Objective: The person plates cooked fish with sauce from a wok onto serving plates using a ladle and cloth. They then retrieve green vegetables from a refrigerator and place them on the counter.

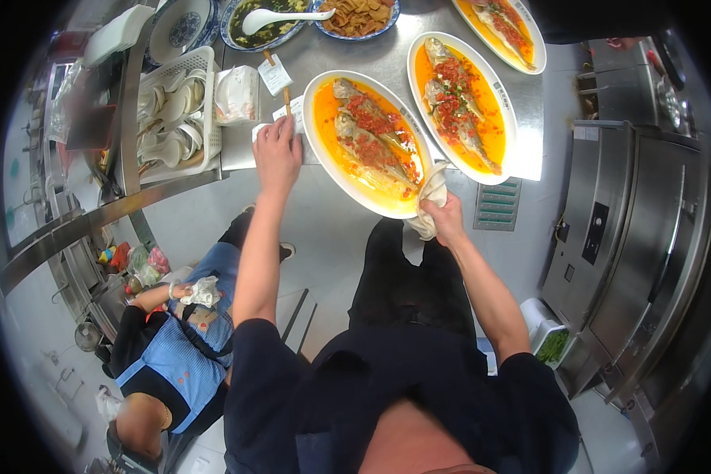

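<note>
My right hand (447, 218) grips a folded off-white cloth (431, 195) against the near right rim of a white oval plate (374, 207). Two split fish (370, 139) topped with chopped red pepper lie on that plate in orange liquid. The plate's near end hangs past the edge of the steel table (246, 155). My left hand (277, 157) rests over paper slips (297, 109) at the table edge, beside a wooden clip (287, 101); its fingers hide whether it grips anything. A second oval fish plate (512, 130), sprinkled with green bits, stands to the right.
A white plastic basket (214, 101) of spoons sits left, beside a tissue pack (237, 95). Behind are a soup bowl (228, 38) with a ladle and a third fish plate (539, 62). A person in a blue apron (181, 361) is at lower left; steel cabinets (616, 237) stand right.
</note>
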`<state>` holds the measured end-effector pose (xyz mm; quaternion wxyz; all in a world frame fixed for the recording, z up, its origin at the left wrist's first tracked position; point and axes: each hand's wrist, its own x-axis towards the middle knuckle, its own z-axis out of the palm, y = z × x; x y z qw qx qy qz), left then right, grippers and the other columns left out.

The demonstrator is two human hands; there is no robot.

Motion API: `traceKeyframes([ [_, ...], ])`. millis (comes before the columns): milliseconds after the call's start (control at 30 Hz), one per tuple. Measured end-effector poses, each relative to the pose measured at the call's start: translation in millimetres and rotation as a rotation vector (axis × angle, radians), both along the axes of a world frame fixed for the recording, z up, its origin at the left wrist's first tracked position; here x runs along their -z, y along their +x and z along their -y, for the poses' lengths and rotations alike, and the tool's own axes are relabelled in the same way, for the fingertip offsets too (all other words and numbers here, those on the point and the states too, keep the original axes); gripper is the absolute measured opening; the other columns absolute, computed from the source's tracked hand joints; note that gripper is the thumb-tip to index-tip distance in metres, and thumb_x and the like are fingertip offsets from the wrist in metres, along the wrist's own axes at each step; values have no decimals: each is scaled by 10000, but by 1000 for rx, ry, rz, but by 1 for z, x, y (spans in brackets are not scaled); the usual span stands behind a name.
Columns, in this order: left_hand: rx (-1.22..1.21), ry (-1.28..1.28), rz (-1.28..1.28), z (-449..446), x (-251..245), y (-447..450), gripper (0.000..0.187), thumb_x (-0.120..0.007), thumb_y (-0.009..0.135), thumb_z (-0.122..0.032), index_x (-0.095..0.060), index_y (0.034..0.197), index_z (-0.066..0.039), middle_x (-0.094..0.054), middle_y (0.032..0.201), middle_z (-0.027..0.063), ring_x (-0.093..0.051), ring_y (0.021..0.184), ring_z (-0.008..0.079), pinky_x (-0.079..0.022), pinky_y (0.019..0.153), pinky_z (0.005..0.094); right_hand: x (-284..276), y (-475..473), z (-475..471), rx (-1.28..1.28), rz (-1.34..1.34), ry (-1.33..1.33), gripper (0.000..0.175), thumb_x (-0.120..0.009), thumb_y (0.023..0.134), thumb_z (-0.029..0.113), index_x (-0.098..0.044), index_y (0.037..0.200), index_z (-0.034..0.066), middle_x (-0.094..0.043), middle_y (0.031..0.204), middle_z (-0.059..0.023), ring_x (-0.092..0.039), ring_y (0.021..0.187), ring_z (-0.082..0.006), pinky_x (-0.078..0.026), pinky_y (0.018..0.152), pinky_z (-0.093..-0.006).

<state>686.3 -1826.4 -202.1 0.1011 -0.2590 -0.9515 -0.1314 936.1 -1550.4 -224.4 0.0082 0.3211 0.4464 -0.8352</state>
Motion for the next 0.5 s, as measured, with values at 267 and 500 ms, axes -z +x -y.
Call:
traceKeyframes([
  [267,-142,-159,-43,6,-2,-34,360,-691,855,-213,-700,1204,-124,-650,1262,94,-553,1213,297,-426,1014,473,2,-9,8,-18,34,1,328,-670,863,2,-644,1187,-42,-704,1101,-86,-683,955,-166,-554,844,-317],
  [500,-162,1220,677,-112,-60,-30,593,-673,957,-294,-523,1421,44,-567,1428,188,-517,1332,290,-395,1121,384,5,-14,8,-35,40,45,326,-670,848,5,-651,1169,-41,-706,1080,-79,-679,932,-163,-552,835,-318],
])
